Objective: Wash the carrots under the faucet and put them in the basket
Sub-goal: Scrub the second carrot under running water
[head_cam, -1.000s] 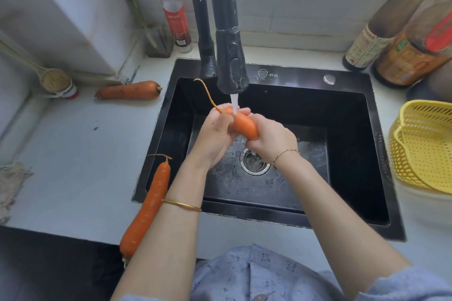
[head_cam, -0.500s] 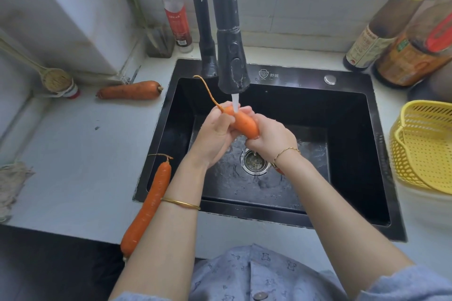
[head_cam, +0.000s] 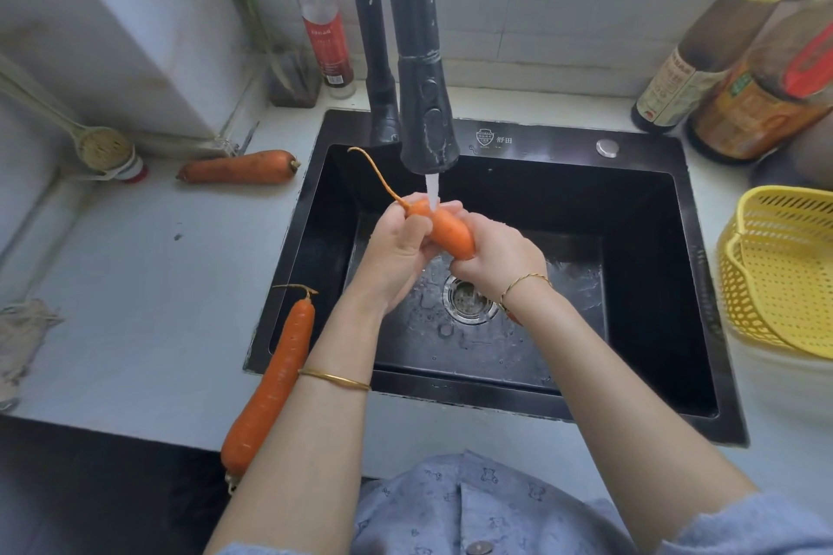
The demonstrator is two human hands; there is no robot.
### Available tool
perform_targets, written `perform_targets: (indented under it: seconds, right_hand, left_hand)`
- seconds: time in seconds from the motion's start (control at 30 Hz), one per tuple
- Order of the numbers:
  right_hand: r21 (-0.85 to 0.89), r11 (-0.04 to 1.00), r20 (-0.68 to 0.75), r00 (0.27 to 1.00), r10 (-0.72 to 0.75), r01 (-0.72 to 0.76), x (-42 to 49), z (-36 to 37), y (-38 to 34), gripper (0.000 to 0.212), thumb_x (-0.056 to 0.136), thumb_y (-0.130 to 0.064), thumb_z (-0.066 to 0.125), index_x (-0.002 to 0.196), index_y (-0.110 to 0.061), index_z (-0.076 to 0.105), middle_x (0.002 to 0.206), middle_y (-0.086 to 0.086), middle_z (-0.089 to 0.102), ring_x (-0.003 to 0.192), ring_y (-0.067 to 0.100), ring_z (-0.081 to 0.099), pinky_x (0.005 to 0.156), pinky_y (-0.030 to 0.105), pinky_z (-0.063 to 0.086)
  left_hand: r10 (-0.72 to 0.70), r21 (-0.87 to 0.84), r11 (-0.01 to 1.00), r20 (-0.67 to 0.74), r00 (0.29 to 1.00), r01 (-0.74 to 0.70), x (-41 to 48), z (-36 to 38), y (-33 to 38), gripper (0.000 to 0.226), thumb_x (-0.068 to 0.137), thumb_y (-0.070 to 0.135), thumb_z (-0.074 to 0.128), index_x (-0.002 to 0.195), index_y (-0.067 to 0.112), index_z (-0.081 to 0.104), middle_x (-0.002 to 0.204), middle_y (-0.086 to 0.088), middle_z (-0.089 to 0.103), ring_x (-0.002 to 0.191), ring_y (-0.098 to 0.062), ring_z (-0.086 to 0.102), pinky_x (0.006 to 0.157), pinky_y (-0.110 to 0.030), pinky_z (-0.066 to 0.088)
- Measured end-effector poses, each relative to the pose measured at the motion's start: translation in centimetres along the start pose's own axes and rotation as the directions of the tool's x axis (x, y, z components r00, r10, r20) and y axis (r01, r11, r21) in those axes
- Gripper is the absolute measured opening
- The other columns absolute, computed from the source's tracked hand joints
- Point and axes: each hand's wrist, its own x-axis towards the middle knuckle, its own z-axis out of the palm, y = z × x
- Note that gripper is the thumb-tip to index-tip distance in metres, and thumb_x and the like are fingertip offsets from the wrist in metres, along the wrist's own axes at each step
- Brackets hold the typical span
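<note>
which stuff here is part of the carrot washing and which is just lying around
In the job: held carrot, left hand, right hand, faucet, sink, long carrot on the sink edge, carrot on the counter, yellow basket.
Lying about: red-capped bottle, sauce bottles, cloth.

The pale bench (head_cam: 135, 284) has a black sink (head_cam: 703, 284) set in it. A stubby carrot (head_cam: 239, 167) lies back left, and a long carrot (head_cam: 270, 383) overhangs the front edge. A yellow basket (head_cam: 784, 275) sits right, sauce bottles (head_cam: 676, 90) behind it.
</note>
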Motion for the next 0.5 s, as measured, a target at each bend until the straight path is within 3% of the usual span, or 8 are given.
perform_targets:
  seconds: [0.1, 0.23, 0.37, 0.5]
  right_hand:
    - [0.023, 1.0, 0.019, 1.0, 0.0, 0.0, 0.0, 0.1, 0.0, 0.046, 0.08, -0.022, 0.061, 0.124, -0.03, 0.05, 0.089, -0.007, 0.055, 0.079, 0.021, 0.05, 0.064, 0.028, 0.036]
    - [-0.019, 1.0, -0.005, 1.0, -0.013, 0.013, 0.0, 0.2, -0.2, 0.048, 0.082, -0.02, 0.059, 0.127, -0.032, 0.048, 0.092, -0.003, 0.059, 0.081, 0.023, 0.052, 0.065, 0.029, 0.038]
    - [-0.15, 0.989, -0.151, 0.988, -0.03, 0.007, -0.3, 1.0, -0.3, 0.055, 0.087, -0.023, 0.058, 0.137, -0.034, 0.038, 0.106, 0.001, 0.059, 0.094, 0.028, 0.06, 0.065, 0.03, 0.035]
    - [-0.262, 0.965, -0.258, 0.965, -0.043, -0.027, -0.3, 1.7, -0.2, 0.049, 0.09, -0.022, 0.058, 0.136, -0.025, 0.039, 0.112, 0.004, 0.055, 0.097, 0.03, 0.058, 0.066, 0.033, 0.03]
  left_hand:
    - [-0.004, 0.027, 1.0, 0.006, 1.0, 0.004, -0.1, -0.2, -0.2, 0.015, 0.1, 0.006, 0.048, 0.114, 0.006, 0.047, 0.117, -0.014, 0.065, 0.107, -0.019, 0.066, 0.089, -0.03, 0.055]
    - [-0.003, 0.014, 1.0, -0.084, 0.996, 0.004, 0.1, 0.2, -0.2, 0.058, 0.075, 0.024, 0.076, 0.116, 0.0, 0.044, 0.113, -0.016, 0.067, 0.1, -0.019, 0.069, 0.082, -0.029, 0.056]
    - [0.038, 0.031, 0.999, -0.193, 0.98, -0.033, 0.4, 1.1, -0.2, 0.031, 0.077, 0.023, 0.062, 0.101, 0.007, 0.049, 0.105, -0.017, 0.069, 0.097, -0.025, 0.066, 0.083, -0.037, 0.057]
    - [-0.019, -0.117, 0.993, -0.202, 0.979, -0.004, 0.7, 1.7, 0.3, 0.011, 0.095, 0.005, 0.043, 0.106, 0.003, 0.044, 0.112, -0.024, 0.061, 0.094, -0.024, 0.066, 0.085, -0.035, 0.057]
